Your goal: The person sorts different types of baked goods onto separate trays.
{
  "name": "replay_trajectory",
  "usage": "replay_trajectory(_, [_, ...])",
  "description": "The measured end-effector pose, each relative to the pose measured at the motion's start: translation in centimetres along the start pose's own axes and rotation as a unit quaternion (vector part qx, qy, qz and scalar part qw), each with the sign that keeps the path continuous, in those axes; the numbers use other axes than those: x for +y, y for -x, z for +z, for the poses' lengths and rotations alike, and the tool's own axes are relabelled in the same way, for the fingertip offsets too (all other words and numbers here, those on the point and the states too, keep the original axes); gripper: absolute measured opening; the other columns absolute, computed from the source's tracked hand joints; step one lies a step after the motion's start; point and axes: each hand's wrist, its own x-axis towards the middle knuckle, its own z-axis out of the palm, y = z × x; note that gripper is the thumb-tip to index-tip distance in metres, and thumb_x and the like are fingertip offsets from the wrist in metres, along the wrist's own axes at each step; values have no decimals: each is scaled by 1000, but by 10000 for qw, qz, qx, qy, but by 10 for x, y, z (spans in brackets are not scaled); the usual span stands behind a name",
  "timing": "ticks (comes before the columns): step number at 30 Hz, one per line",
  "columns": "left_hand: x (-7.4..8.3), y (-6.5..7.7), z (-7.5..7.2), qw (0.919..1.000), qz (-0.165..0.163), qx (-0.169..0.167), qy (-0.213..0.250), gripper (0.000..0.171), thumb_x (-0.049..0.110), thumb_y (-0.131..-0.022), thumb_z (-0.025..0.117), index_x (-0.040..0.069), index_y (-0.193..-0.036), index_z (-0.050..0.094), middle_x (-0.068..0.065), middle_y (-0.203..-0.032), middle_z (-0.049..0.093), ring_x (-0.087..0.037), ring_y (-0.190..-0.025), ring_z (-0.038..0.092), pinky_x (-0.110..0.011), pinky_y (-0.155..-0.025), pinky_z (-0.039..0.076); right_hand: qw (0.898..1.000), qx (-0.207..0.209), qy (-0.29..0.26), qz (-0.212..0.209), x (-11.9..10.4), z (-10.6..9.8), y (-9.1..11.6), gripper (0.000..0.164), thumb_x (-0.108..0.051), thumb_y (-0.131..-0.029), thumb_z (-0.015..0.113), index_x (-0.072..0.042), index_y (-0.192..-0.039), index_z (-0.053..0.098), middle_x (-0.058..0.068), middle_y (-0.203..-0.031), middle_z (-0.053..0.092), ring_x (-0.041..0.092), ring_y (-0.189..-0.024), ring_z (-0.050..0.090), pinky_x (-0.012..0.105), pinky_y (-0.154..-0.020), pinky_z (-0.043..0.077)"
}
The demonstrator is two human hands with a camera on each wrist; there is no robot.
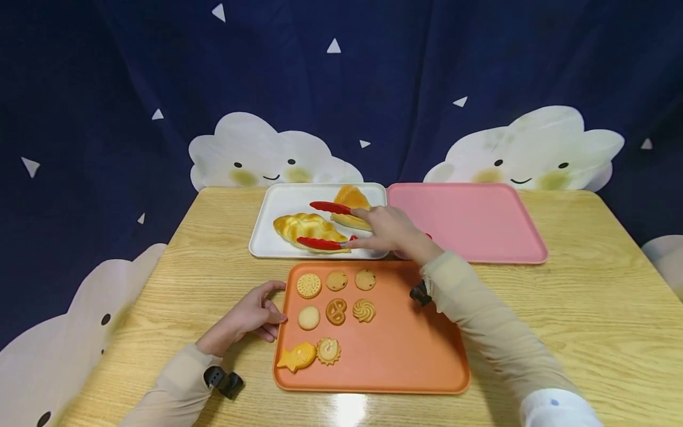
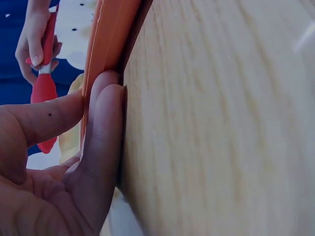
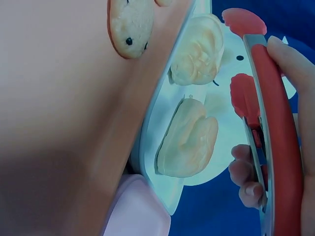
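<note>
My right hand [image 1: 386, 228] holds red-handled tongs [image 3: 278, 132] with red tips spread apart over the white tray [image 1: 290, 201]. One tip overlaps a golden braided bread [image 1: 304, 225] in the head view; the other hovers near a split bun [image 1: 350, 197]. Nothing shows between the tips in the right wrist view. At the left edge of the orange tray [image 1: 395, 362], my left hand [image 1: 253, 314] pinches the rim, thumb on the upper side and fingers against the outer wall. Several cookies sit in rows on that tray, among them a pretzel [image 1: 336, 311] and a fish-shaped cookie [image 1: 297, 357].
A pink tray [image 1: 459, 219] stands right of the white one, both directly behind the orange tray. All three rest on a wooden table [image 1: 576, 308]. A dark blue cloth with smiling clouds [image 1: 272, 154] hangs behind the table.
</note>
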Motion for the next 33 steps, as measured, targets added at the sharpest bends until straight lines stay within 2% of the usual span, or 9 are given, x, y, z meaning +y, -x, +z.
replay_trajectory(9, [0,-1,-1,10000,26,-5,10,64,-3,-82,61,1,-136,28,-9,-66,59,-16,-46,57,-36,-44,52,9983,485,7,-326,2,-2,19,80,-68,-71,57,-14,-130,52,11,-86,64,22,-70,58,36,-63,48])
replay_trajectory(19, [-1,-1,0,10000,42,-43,10,64,-3,-81,61,0,-136,28,-8,-65,59,-16,-46,57,-35,-44,52,9959,739,131,-503,2,-3,44,77,-66,-70,61,-13,-126,55,8,-78,60,20,-59,52,35,-53,45])
replay_trajectory(23, [-1,-1,0,10000,61,-50,7,64,-3,-81,61,0,-136,28,-8,-65,59,-16,-46,57,-35,-44,52,9947,808,218,-598,3,-3,54,77,-66,-70,61,-14,-126,55,3,-72,56,17,-54,49,33,-50,43])
replay_trajectory(28, [-2,-2,0,10000,33,-16,15,63,-4,-81,61,0,-135,29,-8,-65,59,-15,-45,57,-34,-44,52,9940,838,175,-684,4,-6,66,77,-64,-70,63,-13,-127,54,-3,-63,43,13,-49,41,30,-47,38])
replay_trajectory(33, [-2,-2,0,10000,-33,46,19,63,-3,-81,62,1,-135,29,-8,-66,58,-15,-45,57,-34,-43,52,9919,968,150,-815,7,-7,78,77,-62,-69,65,-13,-127,54,-3,-63,43,12,-50,39,28,-46,36])
